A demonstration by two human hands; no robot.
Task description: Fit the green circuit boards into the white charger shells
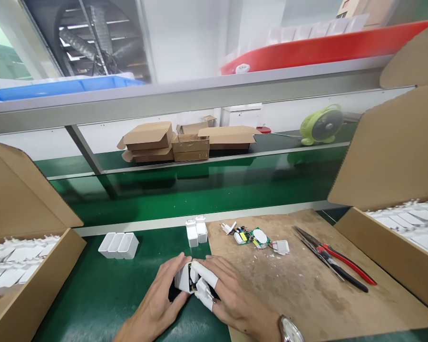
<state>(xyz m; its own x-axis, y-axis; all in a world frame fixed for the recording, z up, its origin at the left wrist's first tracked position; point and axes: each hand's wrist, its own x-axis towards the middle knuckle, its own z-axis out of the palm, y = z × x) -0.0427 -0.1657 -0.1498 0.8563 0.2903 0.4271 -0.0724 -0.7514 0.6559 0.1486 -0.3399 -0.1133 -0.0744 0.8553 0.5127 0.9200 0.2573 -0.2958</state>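
Low over the green table's front, my left hand (160,292) grips a small white plastic housing (182,279) between thumb and fingers. Dark and coloured parts show in its open side. My right hand (233,292), with white covers on its thumb and a finger, closes on the same housing from the right. Its covered fingertips hide part of the inside. Beyond the hands stand two small white casings (197,232). To the right, green circuit boards (259,237) with wires, a white plug piece (228,228) and a white cover (281,247) lie on brown cardboard (281,294).
Red-and-black pliers (337,261) and tweezers (319,258) lie at the right. Three white cases (118,245) stand at the left. Open cartons of white parts flank both sides: left carton (57,280), right carton (388,251). A green fan (321,126) stands behind.
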